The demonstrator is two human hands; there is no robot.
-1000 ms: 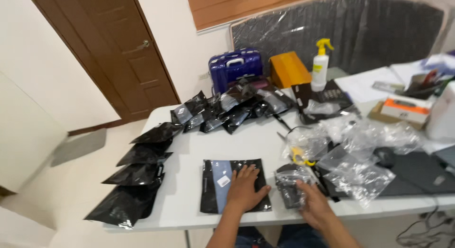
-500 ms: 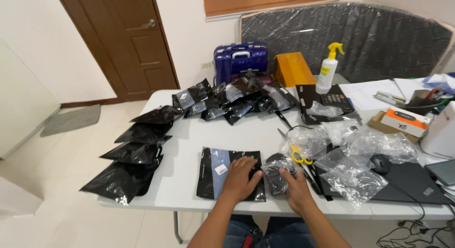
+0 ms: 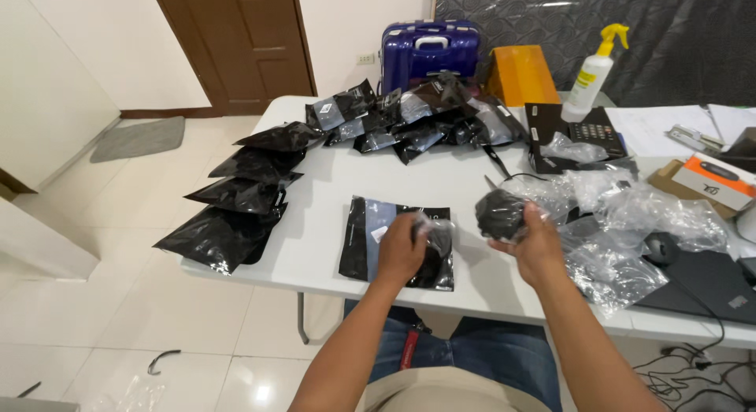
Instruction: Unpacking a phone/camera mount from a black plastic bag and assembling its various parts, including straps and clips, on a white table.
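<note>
At lower centre of the frame, the left hand (image 3: 400, 250) pinches a clear plastic wrapper (image 3: 432, 229) over a flat black pouch (image 3: 364, 239) lying on the white table (image 3: 331, 183). Right of centre, the right hand (image 3: 537, 243) is closed around a dark bundled item (image 3: 499, 213), held just above the table. Crumpled clear bags (image 3: 630, 215) lie at right; black pouches (image 3: 244, 199) line the left edge
</note>
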